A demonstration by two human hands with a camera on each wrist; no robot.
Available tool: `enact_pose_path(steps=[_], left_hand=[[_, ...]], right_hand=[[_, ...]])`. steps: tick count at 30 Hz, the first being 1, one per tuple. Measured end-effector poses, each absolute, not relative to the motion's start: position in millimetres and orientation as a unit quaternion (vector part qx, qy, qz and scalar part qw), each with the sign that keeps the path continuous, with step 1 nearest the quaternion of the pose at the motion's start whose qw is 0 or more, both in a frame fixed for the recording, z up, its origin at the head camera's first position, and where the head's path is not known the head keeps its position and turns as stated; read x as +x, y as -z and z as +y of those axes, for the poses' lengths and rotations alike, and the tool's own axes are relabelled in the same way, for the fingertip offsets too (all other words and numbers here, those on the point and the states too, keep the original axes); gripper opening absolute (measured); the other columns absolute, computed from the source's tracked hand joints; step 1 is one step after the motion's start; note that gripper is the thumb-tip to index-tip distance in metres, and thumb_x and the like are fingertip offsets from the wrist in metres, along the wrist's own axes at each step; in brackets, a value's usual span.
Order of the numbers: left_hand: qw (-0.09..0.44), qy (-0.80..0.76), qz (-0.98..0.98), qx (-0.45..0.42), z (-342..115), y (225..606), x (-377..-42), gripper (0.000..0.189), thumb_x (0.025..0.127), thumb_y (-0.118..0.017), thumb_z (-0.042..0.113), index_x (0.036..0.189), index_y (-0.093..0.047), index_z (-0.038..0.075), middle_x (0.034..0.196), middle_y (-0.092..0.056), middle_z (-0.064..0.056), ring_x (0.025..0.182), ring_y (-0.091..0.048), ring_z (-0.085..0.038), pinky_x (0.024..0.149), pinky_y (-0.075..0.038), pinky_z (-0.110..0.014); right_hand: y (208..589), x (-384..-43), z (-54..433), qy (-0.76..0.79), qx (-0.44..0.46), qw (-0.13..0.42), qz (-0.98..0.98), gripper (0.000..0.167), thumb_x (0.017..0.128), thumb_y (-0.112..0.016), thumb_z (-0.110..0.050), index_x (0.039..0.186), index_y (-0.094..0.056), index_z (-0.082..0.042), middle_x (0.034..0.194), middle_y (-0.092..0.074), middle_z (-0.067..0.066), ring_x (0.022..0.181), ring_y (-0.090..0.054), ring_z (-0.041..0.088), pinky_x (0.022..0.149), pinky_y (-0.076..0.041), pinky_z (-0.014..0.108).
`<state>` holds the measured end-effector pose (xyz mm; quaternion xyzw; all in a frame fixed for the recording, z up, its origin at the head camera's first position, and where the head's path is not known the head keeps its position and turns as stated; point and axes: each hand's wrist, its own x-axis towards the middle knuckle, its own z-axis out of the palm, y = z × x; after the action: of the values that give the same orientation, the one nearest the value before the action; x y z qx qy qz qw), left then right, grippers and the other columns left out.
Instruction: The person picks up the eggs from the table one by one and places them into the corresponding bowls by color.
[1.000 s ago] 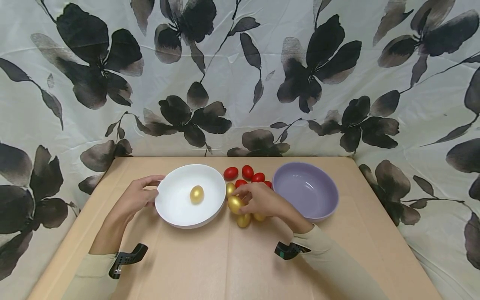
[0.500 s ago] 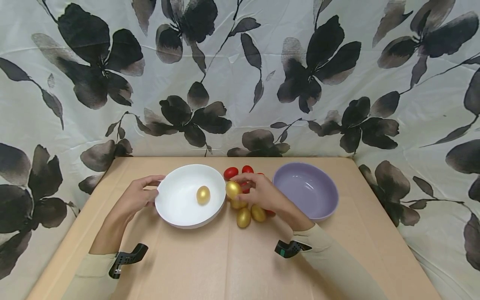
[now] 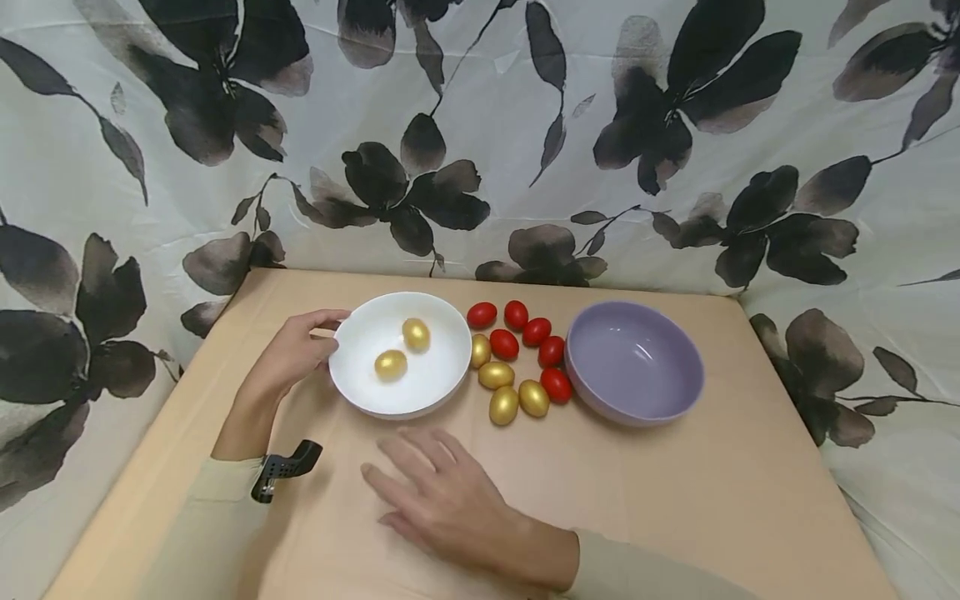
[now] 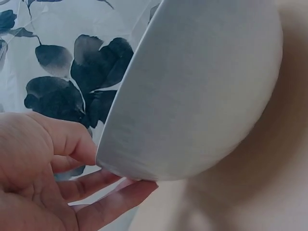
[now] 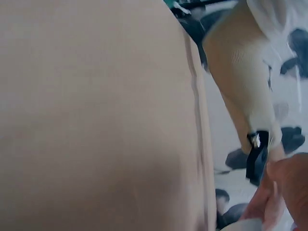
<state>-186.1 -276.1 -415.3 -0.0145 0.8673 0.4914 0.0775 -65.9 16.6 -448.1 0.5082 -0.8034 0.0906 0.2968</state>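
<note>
My left hand (image 3: 296, 350) grips the left rim of a white bowl (image 3: 360, 387), thumb and fingers at its edge; the left wrist view shows the bowl's outer wall (image 4: 202, 96) up close. Inside lie two gold egg-shaped pieces, one (image 3: 416, 334) toward the back and another (image 3: 391, 365) in front. My right hand (image 3: 450, 500) is over the table in front of the bowl, fingers spread loosely and slightly blurred, holding nothing. To the bowl's right sit several gold eggs (image 3: 497, 375) and several red eggs (image 3: 504, 344) in a loose group.
A purple bowl (image 3: 637, 367) with nothing in it stands right of the eggs. The beige table (image 3: 712, 500) ends at the back against a flower-printed cloth (image 3: 525, 150). A wristband mount (image 3: 288, 468) sits on my left wrist.
My right hand has let go of a gold egg, now a second one in the white bowl, and moved toward the front. The left hand stays on the rim. The head view has tilted down.
</note>
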Motion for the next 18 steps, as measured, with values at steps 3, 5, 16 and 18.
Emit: enact_pose_path(steps=[3,5,16,18], left_hand=[[0.075,-0.495,0.866,-0.007,-269,412,-193,0.057,0.094,-0.052,0.002,0.15,-0.047,0.003,0.14,-0.049,-0.027,0.108,-0.064,-0.04,0.07,-0.059,-0.032],[0.072,-0.493,0.867,-0.011,-269,412,-192,0.056,0.094,-0.052,0.002,0.15,-0.047,0.003,0.139,-0.05,-0.026,0.108,-0.064,-0.041,0.069,-0.059,-0.03],[0.077,-0.498,0.864,-0.004,-275,414,-189,0.057,0.092,-0.05,-0.001,0.149,-0.046,-0.001,0.136,-0.05,-0.028,0.102,-0.063,-0.037,0.07,-0.06,-0.035],[0.079,-0.497,0.864,-0.004,-275,415,-189,0.056,0.093,-0.05,-0.002,0.149,-0.046,-0.002,0.137,-0.05,-0.029,0.102,-0.063,-0.038,0.069,-0.06,-0.035]], right_hand=[[451,-81,6,-0.067,0.474,0.297,-0.826,0.049,0.087,-0.073,-0.047,0.129,-0.064,-0.022,0.14,-0.056,0.006,0.13,-0.052,0.025,0.112,-0.041,0.037],[452,-91,3,-0.06,0.464,0.303,-0.83,0.049,0.085,-0.076,-0.045,0.126,-0.065,-0.021,0.136,-0.057,0.005,0.126,-0.054,0.025,0.11,-0.043,0.034],[445,-110,10,-0.054,0.453,0.292,-0.841,0.047,0.09,-0.074,-0.039,0.133,-0.062,-0.023,0.135,-0.056,0.004,0.124,-0.053,0.023,0.101,-0.048,0.031],[444,-112,11,-0.062,0.446,0.292,-0.844,0.041,0.093,-0.071,-0.033,0.132,-0.063,-0.023,0.135,-0.057,0.004,0.122,-0.053,0.024,0.099,-0.05,0.031]])
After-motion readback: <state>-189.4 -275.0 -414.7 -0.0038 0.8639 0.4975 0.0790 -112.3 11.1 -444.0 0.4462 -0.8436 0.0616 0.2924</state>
